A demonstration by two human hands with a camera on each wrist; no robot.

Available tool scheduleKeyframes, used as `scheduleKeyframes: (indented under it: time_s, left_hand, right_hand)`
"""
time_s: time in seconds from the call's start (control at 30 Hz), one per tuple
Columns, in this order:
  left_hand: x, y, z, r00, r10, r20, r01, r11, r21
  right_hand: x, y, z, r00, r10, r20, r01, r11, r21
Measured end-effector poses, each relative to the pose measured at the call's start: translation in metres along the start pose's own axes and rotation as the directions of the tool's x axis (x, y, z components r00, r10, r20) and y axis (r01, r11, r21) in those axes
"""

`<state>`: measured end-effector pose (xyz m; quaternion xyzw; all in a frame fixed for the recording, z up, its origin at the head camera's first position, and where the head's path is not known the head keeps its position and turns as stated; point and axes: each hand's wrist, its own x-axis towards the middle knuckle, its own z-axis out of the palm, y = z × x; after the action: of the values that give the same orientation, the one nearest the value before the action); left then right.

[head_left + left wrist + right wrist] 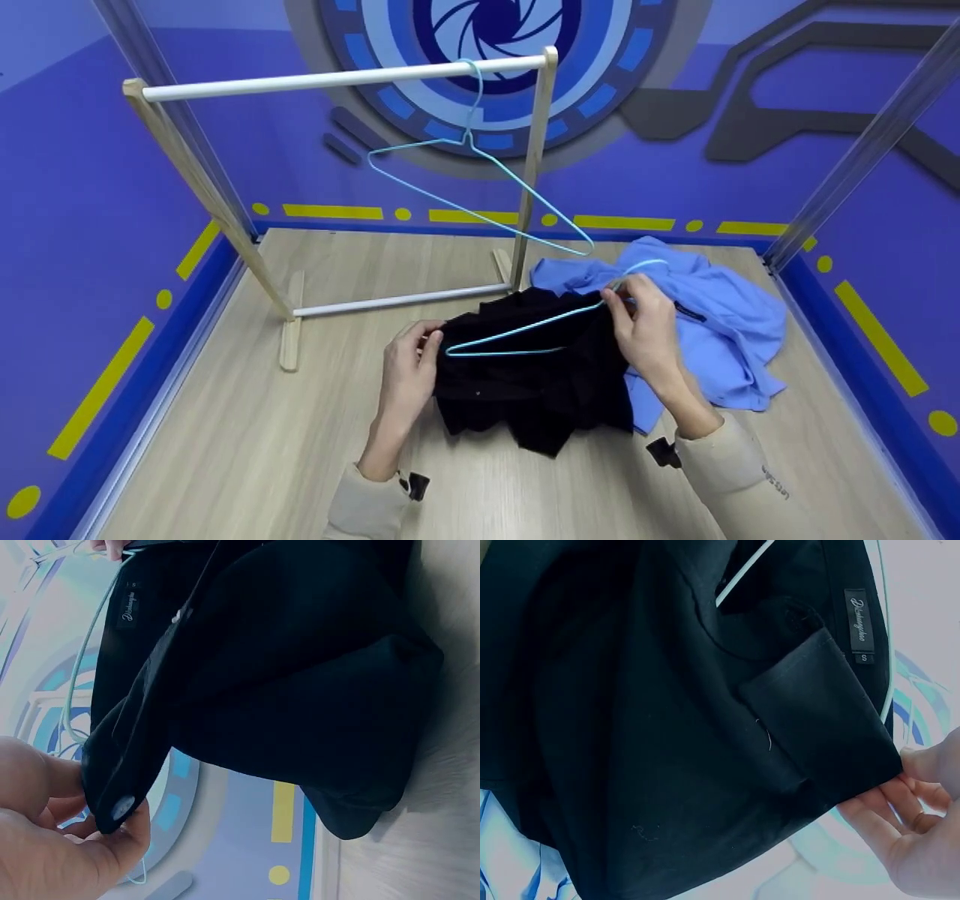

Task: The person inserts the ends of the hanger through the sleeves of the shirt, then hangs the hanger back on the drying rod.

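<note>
A black garment point(525, 397) with a label point(859, 619) inside its band hangs between my hands, low over the table. My left hand point(409, 360) pinches its left edge beside a pale round button point(124, 808). On the other side, my right hand point(643, 322) pinches the garment's edge close to the hook end of a light blue wire hanger point(525, 327). That hanger lies inside the garment's opening, its near corner close to my left fingers. Part of its lower bar is hidden in the black cloth.
Behind stands a wooden rack point(199, 180) with a white rail point(315, 80); a second light blue hanger point(469, 139) hangs on its right part. A crumpled blue garment point(727, 337) lies on the table point(247, 450) at the right. Patterned blue walls point(750, 187) enclose the space.
</note>
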<state>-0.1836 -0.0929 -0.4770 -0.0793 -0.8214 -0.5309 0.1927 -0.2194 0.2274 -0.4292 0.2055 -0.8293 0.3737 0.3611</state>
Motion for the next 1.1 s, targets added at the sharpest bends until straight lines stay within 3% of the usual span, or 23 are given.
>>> scheduleKeyframes:
  time_s: [0.23, 0.57, 0.9, 1.1]
  left_hand:
    - [0.000, 0.006, 0.000, 0.999, 0.027, -0.017, -0.027, 0.999, 0.021]
    - [0.000, 0.022, -0.002, 1.000, -0.005, 0.022, 0.006, 1.000, -0.030]
    - [0.000, 0.027, 0.004, 0.994, 0.051, 0.099, -0.042, 0.994, -0.096]
    - [0.000, 0.027, 0.008, 0.991, 0.085, 0.101, -0.080, 0.995, -0.055]
  right_hand:
    - [-0.003, 0.000, 0.002, 1.000, 0.008, -0.003, -0.008, 0.999, -0.049]
    - [-0.005, -0.001, 0.002, 1.000, 0.014, 0.018, -0.011, 0.993, -0.118]
    - [-0.007, 0.002, 0.002, 1.000, -0.005, 0.002, 0.005, 0.992, -0.124]
    - [-0.006, 0.003, 0.002, 1.000, -0.008, -0.001, 0.008, 0.993, -0.116]
